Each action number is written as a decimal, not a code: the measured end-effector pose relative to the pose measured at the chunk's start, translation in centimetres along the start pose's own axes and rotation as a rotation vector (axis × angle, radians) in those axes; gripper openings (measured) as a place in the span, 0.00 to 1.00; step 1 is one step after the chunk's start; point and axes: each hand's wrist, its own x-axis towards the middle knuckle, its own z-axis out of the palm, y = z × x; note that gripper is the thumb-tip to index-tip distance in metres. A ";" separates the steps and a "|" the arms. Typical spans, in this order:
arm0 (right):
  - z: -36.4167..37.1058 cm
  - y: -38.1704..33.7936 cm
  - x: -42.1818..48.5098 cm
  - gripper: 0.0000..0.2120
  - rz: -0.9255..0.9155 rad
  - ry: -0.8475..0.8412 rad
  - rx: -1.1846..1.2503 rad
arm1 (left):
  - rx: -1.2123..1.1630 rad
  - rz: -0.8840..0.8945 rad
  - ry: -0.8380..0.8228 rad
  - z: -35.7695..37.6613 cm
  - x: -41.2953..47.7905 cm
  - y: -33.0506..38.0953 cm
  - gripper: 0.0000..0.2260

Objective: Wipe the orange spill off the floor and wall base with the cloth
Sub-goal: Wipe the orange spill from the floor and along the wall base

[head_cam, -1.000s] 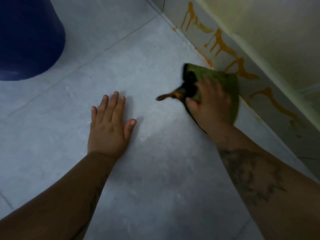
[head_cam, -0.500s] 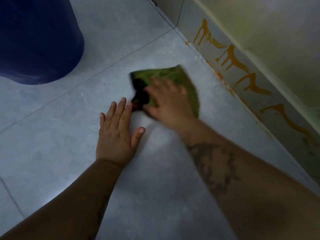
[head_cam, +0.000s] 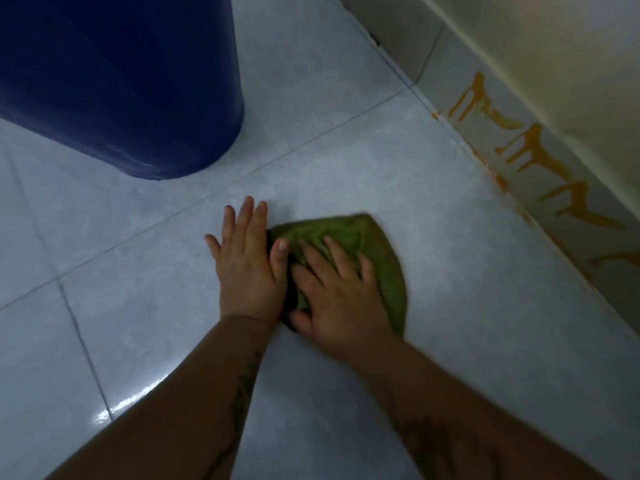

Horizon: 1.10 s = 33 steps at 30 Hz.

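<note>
Green cloth lies on the floor tiles under my right hand, whose fingers are spread flat on it. My left hand rests flat beside, thumb touching the cloth.

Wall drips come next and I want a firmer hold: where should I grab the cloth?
Probably the wrinkled middle of the cloth, from above: it lies flat on the floor under the spread right hand, so curling those fingers would gather the folds. The left hand crowds its left edge.
</note>
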 end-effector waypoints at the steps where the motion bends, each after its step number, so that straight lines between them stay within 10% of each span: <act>1: -0.4 1.6 2.8 0.32 -0.167 -0.058 -0.023 | -0.011 -0.006 0.006 0.1 0.1 0.0 0.29; 4: -1.8 8.6 8.3 0.33 -0.277 -0.136 -0.091 | 0.023 0.005 -0.016 0.2 0.0 0.4 0.29; 8: -3.3 15.6 5.0 0.31 0.379 0.051 -0.122 | 0.078 -0.023 -0.097 -0.2 0.1 0.8 0.30; 13: -1.9 7.7 -0.2 0.31 0.725 0.099 -0.066 | 0.153 0.020 -0.191 -0.2 0.1 0.9 0.36; 20: -1.0 4.1 12.2 0.26 -0.086 -0.041 -0.115 | 0.142 0.010 -0.167 0.2 0.2 0.7 0.37; 27: -5.4 17.3 8.8 0.24 0.576 0.119 -0.170 | 0.263 0.024 -0.285 0.2 0.7 0.8 0.37; 33: -2.4 5.8 -2.4 0.23 0.422 0.016 -0.068 | 0.293 0.115 -0.341 0.3 0.7 1.5 0.33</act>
